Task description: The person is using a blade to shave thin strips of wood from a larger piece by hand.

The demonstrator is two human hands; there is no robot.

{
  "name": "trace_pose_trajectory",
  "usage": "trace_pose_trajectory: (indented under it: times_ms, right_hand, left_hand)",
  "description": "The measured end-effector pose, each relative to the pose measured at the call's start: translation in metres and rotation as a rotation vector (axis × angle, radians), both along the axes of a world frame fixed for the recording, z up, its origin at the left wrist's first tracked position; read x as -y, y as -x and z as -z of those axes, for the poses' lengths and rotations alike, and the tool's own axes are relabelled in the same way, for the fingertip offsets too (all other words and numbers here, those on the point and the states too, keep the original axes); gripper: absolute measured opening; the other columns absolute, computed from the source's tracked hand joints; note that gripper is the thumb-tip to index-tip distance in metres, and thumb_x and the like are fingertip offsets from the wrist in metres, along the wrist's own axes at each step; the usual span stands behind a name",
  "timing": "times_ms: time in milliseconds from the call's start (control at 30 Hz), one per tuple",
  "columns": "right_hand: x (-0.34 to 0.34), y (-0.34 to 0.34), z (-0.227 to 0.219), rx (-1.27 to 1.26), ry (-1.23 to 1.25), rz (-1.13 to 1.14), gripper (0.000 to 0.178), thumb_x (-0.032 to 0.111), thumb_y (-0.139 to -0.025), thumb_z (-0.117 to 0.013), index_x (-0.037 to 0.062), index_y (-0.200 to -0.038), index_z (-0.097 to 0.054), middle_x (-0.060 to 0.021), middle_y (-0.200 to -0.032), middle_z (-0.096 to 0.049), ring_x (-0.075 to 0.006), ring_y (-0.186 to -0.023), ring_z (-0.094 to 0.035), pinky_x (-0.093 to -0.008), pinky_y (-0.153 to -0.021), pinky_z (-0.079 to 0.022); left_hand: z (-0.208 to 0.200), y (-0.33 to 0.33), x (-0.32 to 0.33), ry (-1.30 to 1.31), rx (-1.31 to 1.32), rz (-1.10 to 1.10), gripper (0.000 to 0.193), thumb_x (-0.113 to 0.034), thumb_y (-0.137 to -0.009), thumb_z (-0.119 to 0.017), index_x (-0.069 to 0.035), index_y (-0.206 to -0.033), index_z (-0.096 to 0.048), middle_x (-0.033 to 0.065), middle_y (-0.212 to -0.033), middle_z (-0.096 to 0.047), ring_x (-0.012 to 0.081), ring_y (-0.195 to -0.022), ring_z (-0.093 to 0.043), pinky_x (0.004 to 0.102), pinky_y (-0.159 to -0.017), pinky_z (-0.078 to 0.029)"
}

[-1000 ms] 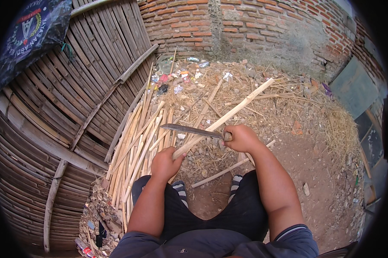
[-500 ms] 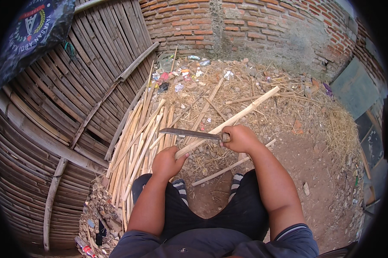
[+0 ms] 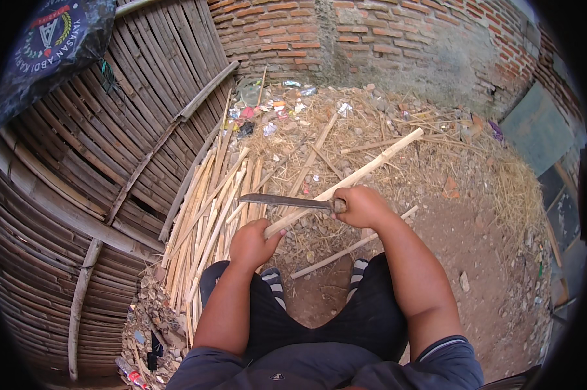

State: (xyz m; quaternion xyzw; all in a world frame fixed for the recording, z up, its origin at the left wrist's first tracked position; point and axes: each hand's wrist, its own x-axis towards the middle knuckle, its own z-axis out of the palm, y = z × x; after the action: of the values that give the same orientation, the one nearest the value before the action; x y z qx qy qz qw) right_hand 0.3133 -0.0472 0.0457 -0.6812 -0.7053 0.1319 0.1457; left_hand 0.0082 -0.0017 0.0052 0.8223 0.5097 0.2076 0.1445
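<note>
My left hand (image 3: 254,245) is wrapped round the near end of a long pale bamboo strip (image 3: 371,167), which slants away up to the right. My right hand (image 3: 361,208) grips the handle of a machete (image 3: 287,201). Its dark blade points left and lies across the strip, just beyond my left hand; whether the edge touches the wood I cannot tell. Part of the strip passes behind the right hand.
Many split bamboo strips (image 3: 205,227) lie piled at the left, beside a bamboo slat wall (image 3: 92,162). Another strip (image 3: 335,255) rests on the dirt between my feet. Straw and litter (image 3: 274,110) spread toward a brick wall (image 3: 397,39); a grey-green panel (image 3: 537,133) leans at right.
Hands, machete and bamboo strip keep almost the same place. The strip's far end and the right hand sit very slightly higher in the view.
</note>
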Motion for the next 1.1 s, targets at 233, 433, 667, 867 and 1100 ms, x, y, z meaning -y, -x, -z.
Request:
trace_pose_trajectory:
  times_ms: [233,433,667,867,1100]
  right_hand:
    - [-0.001,-0.004,0.006,-0.005,-0.040,-0.020,0.038,0.034,-0.081,-0.089,0.0127,-0.110,-0.077,-0.0180,-0.095,-0.077,-0.0424,-0.096,-0.074,-0.0527,-0.082,-0.058]
    - [-0.002,-0.005,-0.001,-0.002,-0.014,-0.013,0.039,0.036,-0.083,-0.088,0.0138,-0.113,-0.078,-0.0170,-0.100,-0.078,-0.0405,-0.101,-0.075,-0.0521,-0.085,-0.059]
    - [0.004,-0.020,-0.004,-0.046,-0.087,0.141,0.041,0.033,-0.080,-0.091,0.0122,-0.112,-0.079,-0.0196,-0.091,-0.076,-0.0423,-0.090,-0.074,-0.0514,-0.079,-0.058]
    - [0.008,0.001,-0.017,0.052,-0.014,0.004,0.037,0.038,-0.083,-0.088,0.0127,-0.109,-0.077,-0.0169,-0.095,-0.077,-0.0406,-0.096,-0.074,-0.0522,-0.081,-0.058]
    - [0.004,-0.016,-0.015,-0.082,0.017,0.148,0.040,0.039,-0.082,-0.089,0.0091,-0.105,-0.076,-0.0186,-0.093,-0.076,-0.0416,-0.095,-0.074,-0.0522,-0.082,-0.057]
  left_hand:
    - [-0.001,-0.002,0.001,-0.008,0.014,-0.006,0.045,-0.049,-0.091,-0.082,-0.005,-0.091,-0.074,0.0185,-0.083,-0.073,0.0415,-0.081,-0.072,0.0515,-0.073,-0.056]
    - [0.001,0.000,0.000,-0.017,0.021,-0.006,0.044,-0.048,-0.091,-0.082,-0.005,-0.091,-0.074,0.0181,-0.083,-0.073,0.0407,-0.081,-0.072,0.0505,-0.072,-0.055]
    - [0.000,0.000,-0.001,0.003,0.053,-0.021,0.040,-0.046,-0.092,-0.081,-0.006,-0.093,-0.075,0.0184,-0.083,-0.073,0.0402,-0.080,-0.072,0.0497,-0.072,-0.055]
    - [-0.004,0.000,0.001,0.019,0.073,-0.027,0.039,-0.045,-0.092,-0.082,-0.006,-0.093,-0.076,0.0178,-0.081,-0.073,0.0396,-0.079,-0.072,0.0490,-0.070,-0.055]
    - [-0.003,0.000,0.000,-0.018,0.057,-0.036,0.039,-0.046,-0.092,-0.082,-0.007,-0.094,-0.076,0.0172,-0.082,-0.073,0.0391,-0.079,-0.072,0.0490,-0.071,-0.056]
